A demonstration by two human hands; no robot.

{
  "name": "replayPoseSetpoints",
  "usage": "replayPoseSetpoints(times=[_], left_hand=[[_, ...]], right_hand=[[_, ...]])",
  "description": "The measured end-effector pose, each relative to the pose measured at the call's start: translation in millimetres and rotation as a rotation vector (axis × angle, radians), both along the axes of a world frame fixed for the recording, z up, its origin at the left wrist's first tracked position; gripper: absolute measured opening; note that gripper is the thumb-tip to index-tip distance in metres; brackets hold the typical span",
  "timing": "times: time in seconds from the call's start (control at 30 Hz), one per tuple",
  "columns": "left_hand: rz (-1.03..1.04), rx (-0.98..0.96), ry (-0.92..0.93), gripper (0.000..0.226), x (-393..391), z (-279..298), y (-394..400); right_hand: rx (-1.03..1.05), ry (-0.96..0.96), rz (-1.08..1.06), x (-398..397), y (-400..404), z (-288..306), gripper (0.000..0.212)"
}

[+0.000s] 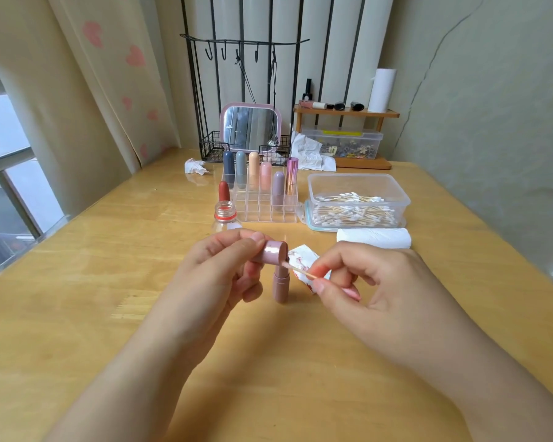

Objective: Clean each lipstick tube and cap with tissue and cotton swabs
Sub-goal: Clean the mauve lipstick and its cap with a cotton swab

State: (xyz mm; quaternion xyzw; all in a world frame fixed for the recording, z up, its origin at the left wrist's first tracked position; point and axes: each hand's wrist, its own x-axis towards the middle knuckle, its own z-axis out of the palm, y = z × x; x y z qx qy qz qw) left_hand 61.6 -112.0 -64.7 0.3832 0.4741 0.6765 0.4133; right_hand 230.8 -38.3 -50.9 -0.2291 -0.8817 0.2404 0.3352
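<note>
Inside the cap (pixel 270 252), the cotton swab (pixel 302 271) tip hides.

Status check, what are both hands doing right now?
Left hand grips pink cap. Right hand pinches cotton swab, tip at cap's mouth. Tube upright below, stained tissue behind. Nothing blocking.

swab tip (pixel 285 265): hidden in cap (pixel 270 252) | tissue (pixel 304 266): partly behind fingers

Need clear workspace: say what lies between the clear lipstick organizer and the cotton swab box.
Head view: bare wooden table separates the clear acrylic lipstick organizer from the clear plastic swab box.
</note>
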Motion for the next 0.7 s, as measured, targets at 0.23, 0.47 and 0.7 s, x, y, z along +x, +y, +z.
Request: replayPoseSetpoints(times=[0.23, 0.47, 0.7], left_hand=[[0.09, -0.055, 0.049, 0.015, -1, -2, 1], [0.36, -0.204, 0.131, 0.014, -18, -12, 11], [0.486, -0.384, 0.899, 0.016, -14, -42, 20]], right_hand=[[0.054, 0.05, -0.12, 0, 10, -2, 0.014], [-0.085, -0.386, -0.119, -4, 29, -28, 0.012], [-0.059, -0.462, -0.157, -15, 30, -43, 0.022]])
